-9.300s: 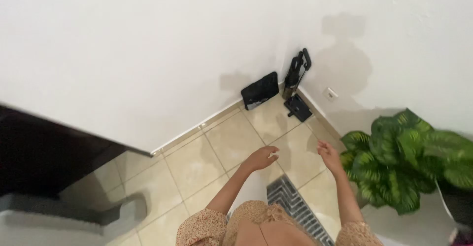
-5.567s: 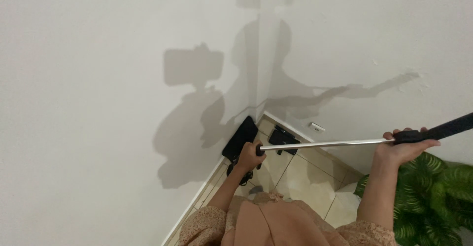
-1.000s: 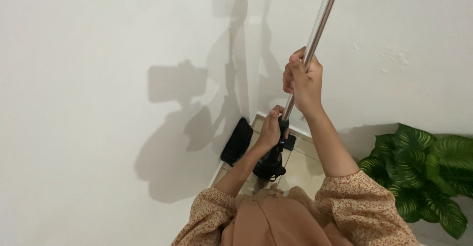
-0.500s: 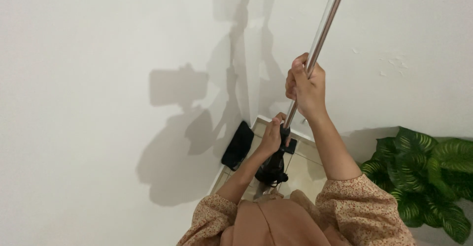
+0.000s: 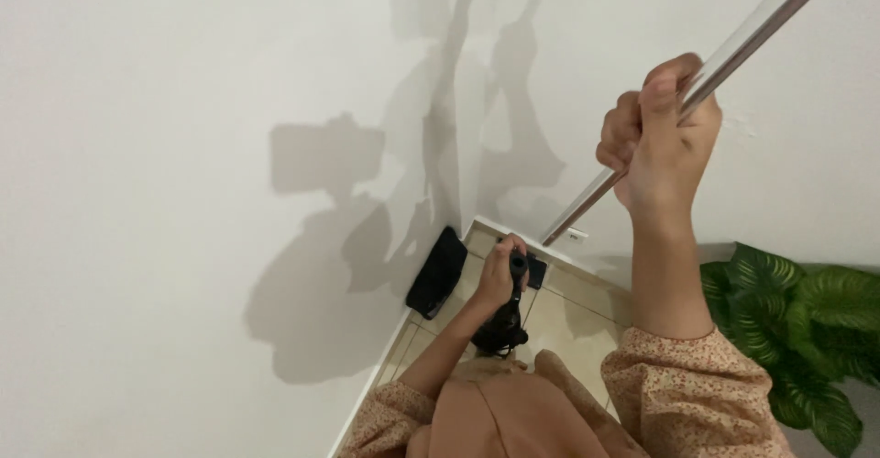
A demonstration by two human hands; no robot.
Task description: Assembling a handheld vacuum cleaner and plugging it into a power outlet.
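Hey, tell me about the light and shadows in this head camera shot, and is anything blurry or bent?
Head view: hard light from behind the person casts crisp dark shadows of the body, a boxy headset and the pole on the white wall. The metal pole shows a bright glint. The right hand is sharp; the left hand looks softer. The wide lens bends the wall corner slightly. The plant sits dimmer.

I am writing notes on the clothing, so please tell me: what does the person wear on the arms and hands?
Both hands, the left hand and the right hand, are bare, with no gloves. The sleeves are beige fabric with a fine reddish speckled print, loose and pushed up, so the forearms are uncovered. No watch or rings can be made out.
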